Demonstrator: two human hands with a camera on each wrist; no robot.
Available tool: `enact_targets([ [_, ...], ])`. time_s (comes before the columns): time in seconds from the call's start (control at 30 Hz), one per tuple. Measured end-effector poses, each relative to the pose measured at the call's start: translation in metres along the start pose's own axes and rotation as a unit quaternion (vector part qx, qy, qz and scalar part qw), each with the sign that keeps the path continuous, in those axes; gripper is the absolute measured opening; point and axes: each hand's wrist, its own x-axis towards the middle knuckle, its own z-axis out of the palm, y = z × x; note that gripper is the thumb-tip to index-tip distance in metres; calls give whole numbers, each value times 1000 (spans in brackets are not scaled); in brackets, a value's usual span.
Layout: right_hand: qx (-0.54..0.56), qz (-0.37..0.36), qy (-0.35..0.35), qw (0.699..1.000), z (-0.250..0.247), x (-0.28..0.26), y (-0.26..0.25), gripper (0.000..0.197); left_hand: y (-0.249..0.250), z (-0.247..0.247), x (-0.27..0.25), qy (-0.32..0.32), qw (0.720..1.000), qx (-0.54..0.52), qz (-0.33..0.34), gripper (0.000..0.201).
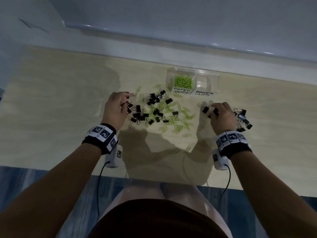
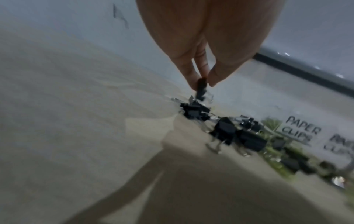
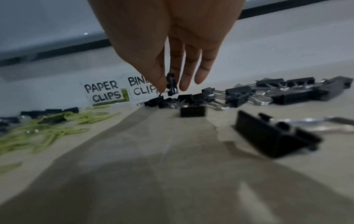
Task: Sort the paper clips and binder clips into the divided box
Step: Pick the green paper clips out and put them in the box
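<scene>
A clear divided box stands at the table's far side, labelled PAPER CLIPS and BINDER CLIPS. Green paper clips fill its left compartment; the right compartment looks empty. Black binder clips and green paper clips lie mixed in the middle. My left hand pinches a black binder clip just above a small cluster. My right hand pinches another binder clip, with several more under it.
A separate heap of binder clips lies to the right of my right hand. A few stray paper clips sit near the front. The table's front edge is close to my lap; a grey wall ledge runs behind the box.
</scene>
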Motion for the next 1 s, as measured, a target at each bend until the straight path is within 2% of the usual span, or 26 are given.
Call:
enact_targets([
  [0.07, -41, -7, 0, 999, 2, -2, -4, 22, 1, 2, 0, -24, 997, 66, 29, 31],
  [0.17, -69, -62, -29, 995, 10, -4, -33, 18, 22, 17, -9, -67, 989, 98, 85, 24],
  [0.27, -62, -94, -89, 990, 22, -5, -68, 21, 48, 44, -21, -174, 973, 81, 126, 23],
  [0.33, -67, -76, -129, 986, 32, -1, -86, 22, 57, 62, -24, -216, 964, 81, 133, 24],
  [0.43, -111, -44, -188, 975, 40, 6, -103, 24, 62, 76, -24, -227, 960, 100, 128, 22],
  [0.5, -124, -35, -209, 969, 42, 11, -110, 20, 62, 78, -22, -225, 962, 102, 118, 17],
  [0.57, -87, -22, -208, 974, 43, 13, -110, 13, 62, 74, -22, -208, 968, 78, 112, 13],
  [0.63, 36, 11, -171, 985, 41, 13, -107, 2, 61, 67, -22, -188, 977, 38, 92, 10],
  [0.67, 117, 37, -144, 982, 39, 12, -104, 5, 61, 62, -22, -179, 981, 14, 73, 9],
  [0.73, 258, 100, -110, 955, 32, 9, -97, 6, 57, 50, -23, -157, 987, -29, 33, 9],
  [0.83, 375, 150, -71, 912, 18, 4, -86, 7, 43, 29, -23, -102, 992, -68, -16, 10],
  [0.93, 415, 200, -29, 887, 8, 4, -65, 6, 24, 7, -21, -37, 994, -72, -69, 3],
  [1.0, 421, 240, 7, 875, 2, 6, -46, 6, 6, -6, -17, -11, 998, -18, -54, 7],
])
